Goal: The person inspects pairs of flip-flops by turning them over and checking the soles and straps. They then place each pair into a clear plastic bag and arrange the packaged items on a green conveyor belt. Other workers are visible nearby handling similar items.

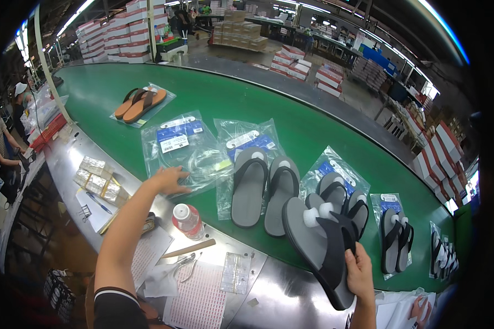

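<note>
My left hand (pixel 171 180) lies with fingers spread on the near edge of a clear plastic bag (pixel 197 156) with a blue header card, flat on the green conveyor belt (pixel 291 115). In my right hand (pixel 359 270) are grey flip-flops (pixel 318 249) with black straps, gripped near the heel end and tilted above the belt's near edge. White balls of stuffing sit under their straps; one flip-flop mostly hides the other. Between my hands, a grey pair (pixel 249 189) rests on another clear bag (pixel 247 135). Behind the held ones lies a further grey pair (pixel 333 188) on its bag.
Brown flip-flops (pixel 142 104) lie far left on the belt; more bagged grey ones (pixel 391 247) lie to the right. On the metal table stand a capped bottle (pixel 187 222), snips (pixel 185 266), printed sheets (pixel 197 301) and small packets (pixel 100 178). Stacked boxes (pixel 129 35) stand beyond.
</note>
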{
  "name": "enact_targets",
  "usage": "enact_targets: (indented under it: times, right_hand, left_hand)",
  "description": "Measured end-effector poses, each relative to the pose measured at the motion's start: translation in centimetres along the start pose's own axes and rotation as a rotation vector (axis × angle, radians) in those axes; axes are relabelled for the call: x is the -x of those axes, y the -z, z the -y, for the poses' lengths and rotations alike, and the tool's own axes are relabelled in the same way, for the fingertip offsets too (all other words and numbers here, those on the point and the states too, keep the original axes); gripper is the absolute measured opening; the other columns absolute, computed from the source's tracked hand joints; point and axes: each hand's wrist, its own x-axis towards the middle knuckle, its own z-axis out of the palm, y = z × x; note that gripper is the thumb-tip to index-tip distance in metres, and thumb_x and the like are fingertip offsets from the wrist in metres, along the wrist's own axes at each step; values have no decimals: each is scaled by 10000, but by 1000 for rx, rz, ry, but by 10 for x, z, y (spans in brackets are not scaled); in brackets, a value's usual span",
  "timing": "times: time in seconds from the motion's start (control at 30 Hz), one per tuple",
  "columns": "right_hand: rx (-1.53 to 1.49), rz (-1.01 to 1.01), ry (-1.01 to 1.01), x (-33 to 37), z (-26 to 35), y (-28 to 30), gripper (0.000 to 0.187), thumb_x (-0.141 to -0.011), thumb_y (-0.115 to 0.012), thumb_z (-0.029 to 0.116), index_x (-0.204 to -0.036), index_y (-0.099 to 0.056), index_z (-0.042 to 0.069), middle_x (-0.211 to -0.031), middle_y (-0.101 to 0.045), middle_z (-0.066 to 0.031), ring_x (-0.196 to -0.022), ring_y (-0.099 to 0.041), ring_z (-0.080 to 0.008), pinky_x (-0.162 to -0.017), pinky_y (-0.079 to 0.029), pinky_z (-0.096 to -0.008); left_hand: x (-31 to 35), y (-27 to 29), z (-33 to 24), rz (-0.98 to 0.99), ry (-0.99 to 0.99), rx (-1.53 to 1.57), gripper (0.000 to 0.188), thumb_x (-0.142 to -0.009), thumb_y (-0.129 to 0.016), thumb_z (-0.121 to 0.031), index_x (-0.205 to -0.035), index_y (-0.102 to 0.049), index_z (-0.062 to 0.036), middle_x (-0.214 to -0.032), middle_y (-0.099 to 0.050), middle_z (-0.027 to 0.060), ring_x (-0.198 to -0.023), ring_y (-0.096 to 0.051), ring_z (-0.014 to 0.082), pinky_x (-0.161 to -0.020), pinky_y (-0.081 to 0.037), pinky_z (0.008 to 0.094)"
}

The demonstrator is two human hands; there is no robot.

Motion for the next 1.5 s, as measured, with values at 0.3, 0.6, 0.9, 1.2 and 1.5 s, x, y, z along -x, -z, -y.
enact_targets:
  times: [0.3,0.6,0.9,1.2,1.5]
  right_hand:
    - [-64,-258,-11,100,-5,-30,324,-989,-514,156,-1245,-568,-36,-1011,-661,-143,-923,-606,-192,-855,-459,-303]
    - [392,-153,53,218,-41,-53,506,-919,-623,213,-1315,-504,-78,-1221,-604,-262,-1123,-580,-421,-962,-451,-442]
    - [433,-244,133,220,-65,-58,500,-884,-661,280,-1280,-561,-10,-1145,-578,-145,-1060,-531,-342,-890,-436,-430]
    - [462,-373,206,221,-81,-71,441,-879,-658,246,-1255,-595,25,-1115,-581,-111,-1034,-532,-317,-854,-438,-427]
    - [360,-337,220,225,-79,-59,385,-883,-651,196,-1226,-618,22,-1102,-597,-122,-1051,-547,-315,-874,-456,-414]
  left_hand:
    - [136,60,-103,-1170,-81,865,351,-968,-564,-193,-1257,-568,8,-1238,-617,135,-1024,-616,194,-866,-478,300]
    - [345,-147,-362,-89,168,1280,596,-920,-671,-193,-1404,-423,51,-1346,-489,163,-1068,-576,187,-782,-535,297]
    - [328,-173,-367,-290,133,1051,338,-972,-553,-225,-1146,-655,47,-961,-694,227,-863,-679,315,-791,-514,357]
    - [325,-170,-366,-205,183,1119,328,-1019,-501,-259,-948,-642,29,-705,-578,41,-592,-537,97,-541,-454,263]
    - [327,-170,-367,-181,207,1211,330,-1021,-506,-276,-1050,-658,16,-757,-607,21,-633,-565,79,-560,-478,236]
